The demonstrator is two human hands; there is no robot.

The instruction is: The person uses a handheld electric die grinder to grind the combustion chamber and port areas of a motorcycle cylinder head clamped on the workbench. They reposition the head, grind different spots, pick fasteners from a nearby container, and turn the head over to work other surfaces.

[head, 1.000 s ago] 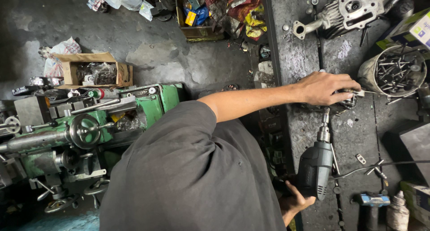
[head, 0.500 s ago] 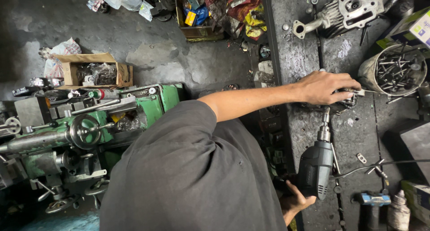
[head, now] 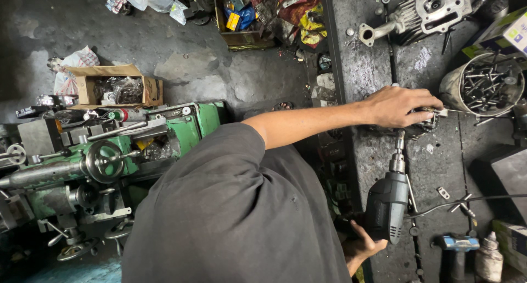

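From the head view, I look straight down past my own dark-shirted shoulder. My left hand (head: 399, 105) reaches far out over the grimy tabletop (head: 373, 69) and presses down on a small dark metal part (head: 425, 120), fingers clenched over it; I judge this pins the piece flat against the work of the drill. Most of the part is hidden under the palm, so I cannot name it more closely.

Nearer to me, my right hand (head: 362, 245) grips the handle end of a dark grey electric drill (head: 387, 203). The drill lies almost level, its chuck and bit (head: 399, 146) pointing away from that hand toward the left hand, and the tip meets the held part just below the left fingers. Its cable (head: 466, 199) trails off beyond the right hand.

Past the left hand stands a round tub of bolts (head: 486, 85), close by its fingertips. Farther beyond sits a pale engine casting (head: 422, 11). Well off to the other side of my body, down on the floor, stands a green lathe (head: 110, 157).
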